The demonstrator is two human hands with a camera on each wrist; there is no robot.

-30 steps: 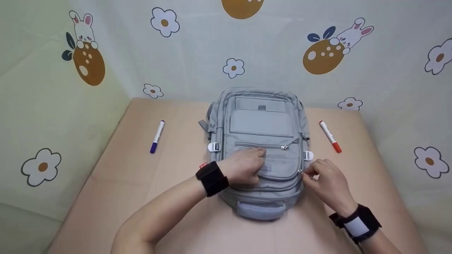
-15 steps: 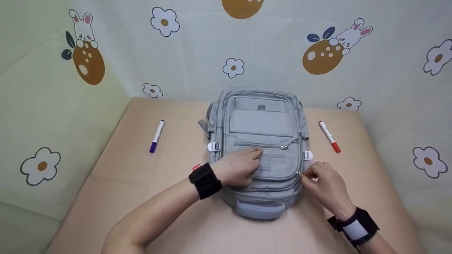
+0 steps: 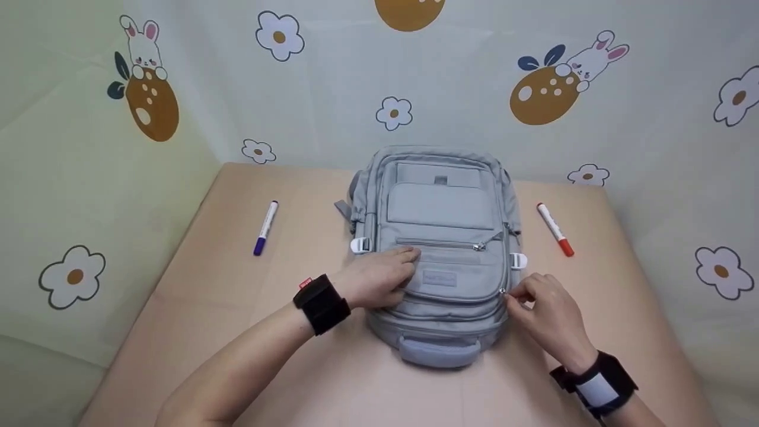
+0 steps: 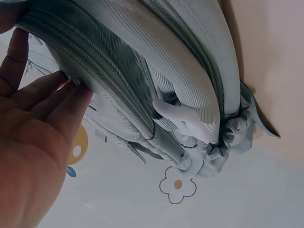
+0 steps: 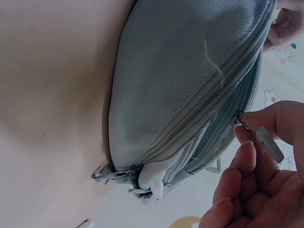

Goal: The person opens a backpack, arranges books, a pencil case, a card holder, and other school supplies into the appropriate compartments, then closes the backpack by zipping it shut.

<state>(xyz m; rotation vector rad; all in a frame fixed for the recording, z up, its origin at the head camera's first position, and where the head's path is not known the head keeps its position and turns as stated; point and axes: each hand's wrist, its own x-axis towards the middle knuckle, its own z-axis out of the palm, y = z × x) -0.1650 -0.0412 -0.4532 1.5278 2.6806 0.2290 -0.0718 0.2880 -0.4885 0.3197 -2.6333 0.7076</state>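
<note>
While the right hand (image 3: 548, 311) pinches the zipper pull (image 5: 266, 142) between thumb and forefinger at the backpack's (image 3: 442, 207) right edge, the left hand (image 3: 376, 279) lies with straight fingers (image 4: 61, 97) flat on the front pocket, apparently bracing the bag, which lies face-up mid-table (image 3: 237, 296) between a purple marker (image 3: 265, 228) and a red marker (image 3: 555, 229).

The backpack (image 3: 442, 249) is pale grey-blue all over, with ribbed fabric, grey zip tapes, white side buckles (image 3: 359, 245) and a silver zip pull (image 5: 264, 140). On the left lies a white marker (image 3: 265, 228) with a purple cap; on the right, a white marker (image 3: 555, 229) with a red cap. The table (image 3: 237, 308) is a plain peach-beige. The backdrop (image 3: 332, 77) is pale green, printed with white flowers, white rabbits and ochre spotted eggs. Both wristbands (image 3: 322, 303) are black.
</note>
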